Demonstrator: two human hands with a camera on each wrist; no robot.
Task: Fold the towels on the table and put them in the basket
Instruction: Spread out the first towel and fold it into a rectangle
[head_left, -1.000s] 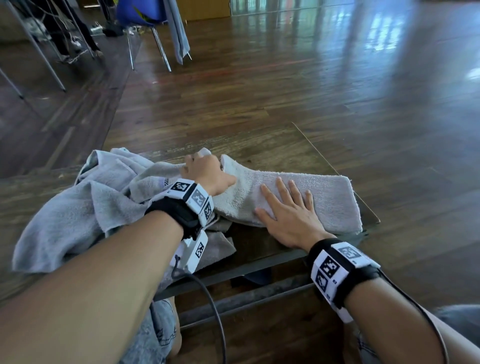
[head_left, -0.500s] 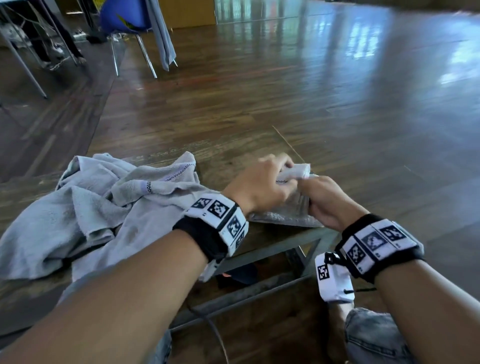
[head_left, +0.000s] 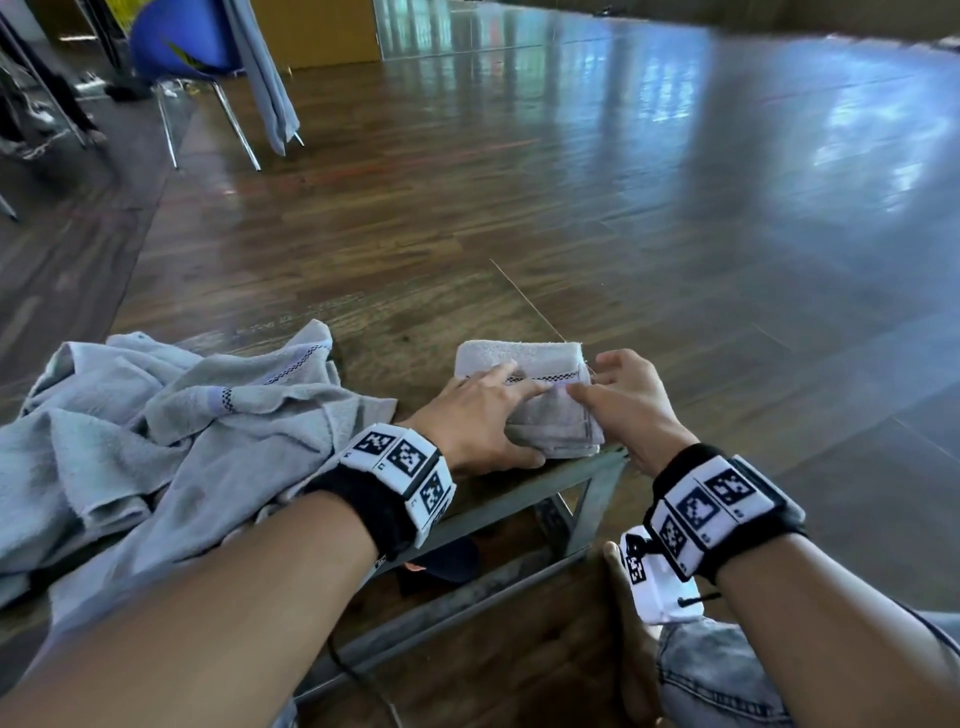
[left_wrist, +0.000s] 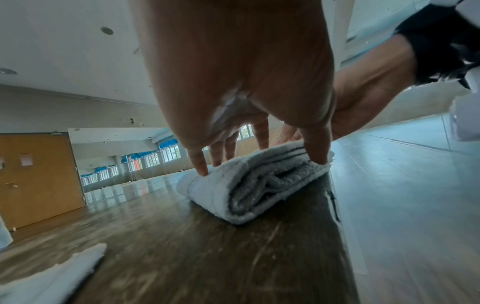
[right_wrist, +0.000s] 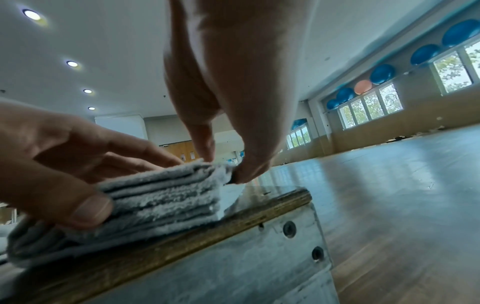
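A small grey folded towel (head_left: 524, 356) lies at the right front corner of the wooden table (head_left: 415, 332). My left hand (head_left: 511, 415) holds it, fingers laid on top and thumb against the near side of the layers. In the left wrist view the fingertips (left_wrist: 205, 170) touch the towel (left_wrist: 246, 191). My right hand (head_left: 589, 379) pinches the towel's right edge; the right wrist view shows thumb and finger (right_wrist: 223, 168) meeting at the top corner of the stack (right_wrist: 161, 195). A heap of unfolded grey towels (head_left: 182, 426) covers the table's left part. No basket is in view.
The table's metal frame (head_left: 582, 499) and its front edge (right_wrist: 182, 242) are right below the towel. A blue chair (head_left: 176, 47) with a grey cloth (head_left: 265, 78) hung on it stands far left on the wooden floor. My jeans-clad knee (head_left: 727, 675) is at the lower right.
A second ago the towel lay as a long strip under flat hands. Both hands then folded it over, and it now lies as a compact square at the table's corner.
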